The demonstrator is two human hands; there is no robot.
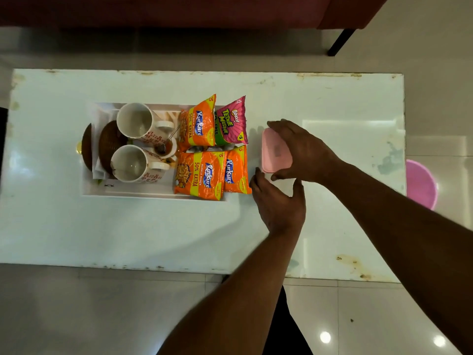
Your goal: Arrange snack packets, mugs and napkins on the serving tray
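right of centre on the worktop (332,98), right hand (302,149) clamps the pink box (275,152) from above, left hand (279,203) cupped open beside it. stiff, light, likely slick; grip its long edges. serving tray (133,194) sits centre-left.

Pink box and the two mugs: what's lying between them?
Head view: four snack packets, three orange and one pink, lie between the pink box and the mugs.

Your white counter (153,231) holds a white tray (133,194) left of your left hand (279,203), and a pink box (275,149) just above it.
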